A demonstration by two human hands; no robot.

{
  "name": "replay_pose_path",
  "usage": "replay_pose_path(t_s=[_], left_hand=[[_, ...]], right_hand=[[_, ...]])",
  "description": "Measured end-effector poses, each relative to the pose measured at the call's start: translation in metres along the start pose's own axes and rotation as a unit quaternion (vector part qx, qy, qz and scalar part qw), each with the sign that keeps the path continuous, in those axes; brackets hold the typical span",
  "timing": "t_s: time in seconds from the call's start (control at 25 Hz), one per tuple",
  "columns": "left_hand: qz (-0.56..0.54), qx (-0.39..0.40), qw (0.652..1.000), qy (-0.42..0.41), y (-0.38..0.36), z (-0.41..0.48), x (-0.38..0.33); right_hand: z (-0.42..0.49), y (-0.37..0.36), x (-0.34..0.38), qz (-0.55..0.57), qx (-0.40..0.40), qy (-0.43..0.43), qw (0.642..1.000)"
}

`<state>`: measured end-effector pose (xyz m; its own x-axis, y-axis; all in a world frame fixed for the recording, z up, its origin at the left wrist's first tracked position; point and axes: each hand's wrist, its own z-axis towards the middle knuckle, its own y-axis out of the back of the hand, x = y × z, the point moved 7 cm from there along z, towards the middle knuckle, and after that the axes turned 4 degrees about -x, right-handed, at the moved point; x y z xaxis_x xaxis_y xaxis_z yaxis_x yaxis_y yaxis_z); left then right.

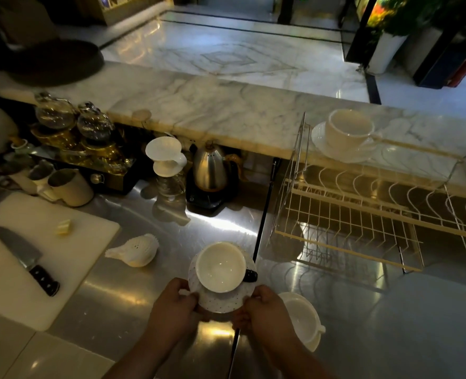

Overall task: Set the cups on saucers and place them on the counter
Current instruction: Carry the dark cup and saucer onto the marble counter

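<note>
A white cup with a black handle (220, 266) stands on a dotted white saucer (222, 302), held above the steel worktop. My left hand (175, 302) grips the saucer's left rim and my right hand (262, 307) grips its right rim. Another white cup (348, 129) sits upright on a white saucer (322, 144) on the marble counter (199, 105) at the right. A further white cup on a saucer (301, 320) rests on the steel worktop, partly hidden behind my right wrist.
A wire dish rack (363, 214) stands at the right below the marble counter. Kettle (210, 168), white dripper on a glass server (167, 162) and metal jugs (70, 187) line the back. A cutting board (48, 255) with a knife (25, 258) lies left, beside a white bird-shaped piece (136, 250).
</note>
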<state>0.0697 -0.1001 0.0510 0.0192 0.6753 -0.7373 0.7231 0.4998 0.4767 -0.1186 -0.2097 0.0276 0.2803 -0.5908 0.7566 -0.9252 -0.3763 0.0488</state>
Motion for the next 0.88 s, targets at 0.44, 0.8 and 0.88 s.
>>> replay_pose_path(t_s=[0.44, 0.8, 0.88], left_hand=[[-0.074, -0.021, 0.994, -0.084, 0.009, -0.005, -0.130], [-0.074, -0.017, 0.988, -0.135, -0.013, -0.022, -0.216], [-0.084, -0.012, 0.986, -0.142, -0.025, -0.028, -0.234]], right_hand=[[-0.013, 0.043, 0.137, -0.003, 0.014, 0.122, 0.992], [-0.021, 0.101, 0.199, 0.019, -0.001, 0.176, 0.984], [-0.021, 0.119, 0.210, 0.022, -0.005, 0.184, 0.983]])
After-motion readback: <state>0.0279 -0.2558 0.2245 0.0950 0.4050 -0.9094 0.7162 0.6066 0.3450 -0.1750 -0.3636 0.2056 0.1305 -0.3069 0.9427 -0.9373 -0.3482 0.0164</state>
